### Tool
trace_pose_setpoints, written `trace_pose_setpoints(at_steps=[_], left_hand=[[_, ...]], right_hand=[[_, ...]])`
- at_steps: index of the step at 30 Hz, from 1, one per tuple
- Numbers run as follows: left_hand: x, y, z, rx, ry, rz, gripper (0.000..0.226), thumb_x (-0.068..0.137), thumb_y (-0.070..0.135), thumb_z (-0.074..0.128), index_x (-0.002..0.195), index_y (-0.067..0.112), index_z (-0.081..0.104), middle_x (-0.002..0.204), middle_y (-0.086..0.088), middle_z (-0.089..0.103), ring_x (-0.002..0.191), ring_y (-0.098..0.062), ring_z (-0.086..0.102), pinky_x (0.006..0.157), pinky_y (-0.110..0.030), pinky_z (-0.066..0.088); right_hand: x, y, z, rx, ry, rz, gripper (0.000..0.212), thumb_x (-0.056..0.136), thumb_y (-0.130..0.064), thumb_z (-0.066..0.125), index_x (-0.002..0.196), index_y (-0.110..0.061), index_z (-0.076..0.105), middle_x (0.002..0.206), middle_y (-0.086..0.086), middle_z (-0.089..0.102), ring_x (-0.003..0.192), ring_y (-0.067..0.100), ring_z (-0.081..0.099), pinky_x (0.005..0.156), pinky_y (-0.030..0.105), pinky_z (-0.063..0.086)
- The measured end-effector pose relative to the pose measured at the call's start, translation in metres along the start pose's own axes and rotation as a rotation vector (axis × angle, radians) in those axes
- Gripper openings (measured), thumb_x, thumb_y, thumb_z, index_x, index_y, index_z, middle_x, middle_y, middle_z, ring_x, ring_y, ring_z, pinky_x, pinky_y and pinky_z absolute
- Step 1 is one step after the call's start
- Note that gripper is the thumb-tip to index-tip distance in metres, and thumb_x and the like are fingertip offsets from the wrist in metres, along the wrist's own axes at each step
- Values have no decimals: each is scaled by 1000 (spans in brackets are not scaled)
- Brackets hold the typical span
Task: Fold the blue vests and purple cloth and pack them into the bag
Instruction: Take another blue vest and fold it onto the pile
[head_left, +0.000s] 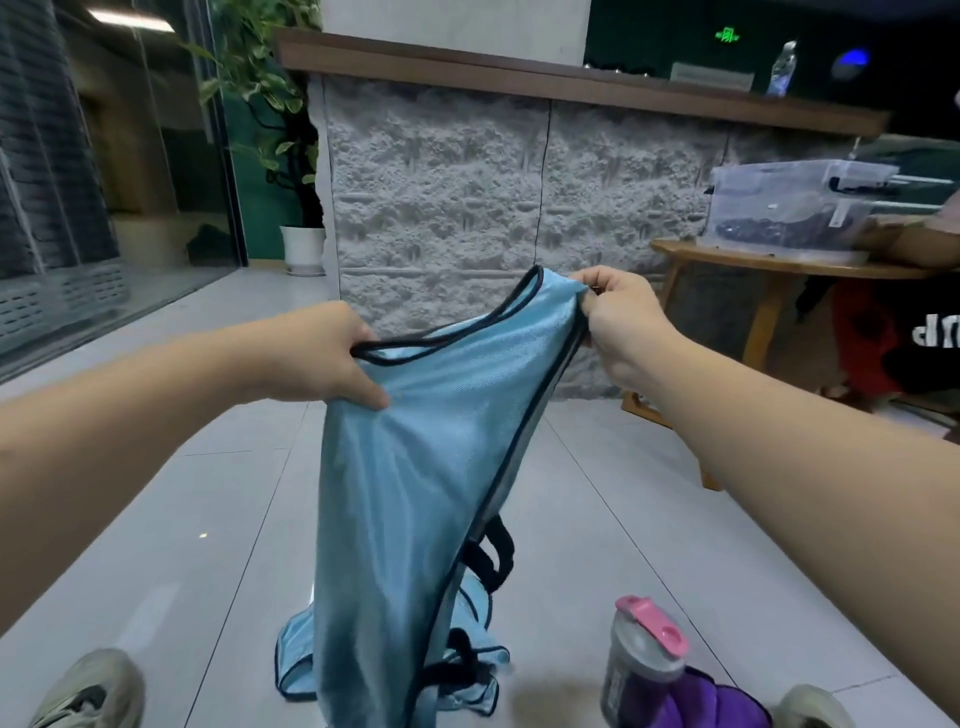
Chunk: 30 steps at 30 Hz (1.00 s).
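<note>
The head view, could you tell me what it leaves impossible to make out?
- Bag: only dark straps show behind the held blue vest.
- Floor vests: count unclear, overlapped.
- Purple cloth: cut by bottom edge, partly behind the bottle.

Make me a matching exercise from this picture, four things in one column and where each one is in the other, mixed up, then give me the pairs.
Things:
1. Held vest
2. Purple cloth
3. Clear bin
4. Water bottle

Places:
A. On the wooden table at right
B. On the floor at bottom right, beside the pink-lidded shaker
C. Hanging from both hands
D. On the high counter ledge

Pairs: 1-C, 2-B, 3-A, 4-D

The left hand and right hand each grip the vest's top edge.
</note>
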<state>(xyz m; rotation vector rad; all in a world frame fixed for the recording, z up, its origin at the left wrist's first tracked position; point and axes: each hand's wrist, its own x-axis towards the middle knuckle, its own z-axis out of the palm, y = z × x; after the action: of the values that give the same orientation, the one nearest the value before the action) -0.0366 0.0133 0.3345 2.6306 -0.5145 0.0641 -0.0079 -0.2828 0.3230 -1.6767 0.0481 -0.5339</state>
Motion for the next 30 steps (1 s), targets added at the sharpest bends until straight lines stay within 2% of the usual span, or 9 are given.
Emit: trace_pose_setpoints(at_steps=[3,6,10,15,18,21,23,26,30], left_hand=[[-2,0,4,-202,35,48,14,81,12,86,86,20,76,64,18,72,56,1,64,60,-17,48],[-4,1,10,-488,-1,57,25,81,4,84,99,20,78,92,6,81,87,-12,77,80,-23,61],[-4,7,19,-354,99,123,24,79,12,88,85,32,77,74,19,77,65,6,68,61,-8,51],[-4,17,25,-750,48,36,24,82,7,83,105,12,78,96,-8,81,88,-24,78,78,-36,65],[-2,26,29,-1066,80,-25,25,86,2,77,110,4,73,103,-16,79,87,-28,78,72,-38,65],[4,31,29,-1287,155,-79,28,88,6,77,114,4,70,109,-18,77,81,-25,77,67,-36,64],[7,35,26,-1378,171,-114,30,89,11,77,117,7,67,103,-16,78,77,-26,76,63,-37,63],[8,40,22,-1426,168,-117,19,93,19,75,108,10,67,86,-11,77,67,-24,74,58,-37,62],[8,39,19,-1461,150,-152,16,93,24,74,88,12,65,73,-8,69,57,-21,67,56,-31,60]], right_hand=[[0,-4,1,88,31,45,37,98,10,38,83,-12,64,79,8,65,63,17,55,52,26,49],[1,-9,3,269,35,158,38,97,12,33,88,-7,65,85,15,67,67,25,62,60,34,60],[-6,-12,9,338,-50,253,44,99,12,31,91,1,72,95,21,69,82,35,68,86,48,63],[-3,-2,15,363,-29,334,29,106,6,41,120,0,66,108,21,72,87,32,73,83,45,64],[-9,11,24,409,-73,368,33,112,-24,46,130,-1,60,117,22,73,103,37,74,95,55,58],[-25,38,30,542,-190,471,85,99,-74,37,152,-7,42,124,20,72,108,37,73,92,55,58],[-47,61,31,527,-349,589,109,85,-92,29,155,-10,43,131,20,71,119,40,69,106,56,51],[-79,81,34,420,-634,665,121,68,-104,22,140,-18,67,141,18,65,140,43,52,123,61,30],[-97,72,40,380,-670,637,102,67,-91,58,135,-17,69,140,13,67,132,29,62,107,44,50]])
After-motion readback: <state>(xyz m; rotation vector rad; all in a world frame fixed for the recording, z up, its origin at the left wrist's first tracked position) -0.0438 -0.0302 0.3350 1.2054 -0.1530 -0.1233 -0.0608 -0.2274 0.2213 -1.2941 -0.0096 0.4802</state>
